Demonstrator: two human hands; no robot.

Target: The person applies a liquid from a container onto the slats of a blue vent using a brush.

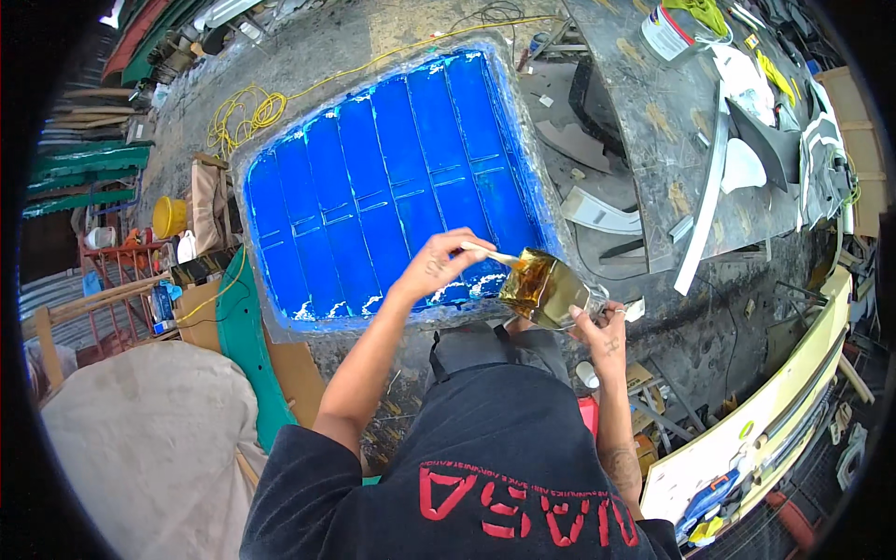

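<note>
My left hand pinches the pale handle of a brush. The brush's amber-wet end is at the mouth of a shiny gold metal can, partly out of sight. Held from its right side by my right hand, the can tips to the left; amber liquid or residue shows around its opening. Both hands are over the near right edge of a large glossy blue ribbed panel, which has a rough grey border and whitish patches along its edges.
A dark worktable at the right bears a white bucket and curved strips. Yellow cord coils beyond the panel at left. A grey cloth-covered object stands near left; a long cream panel leans at near right.
</note>
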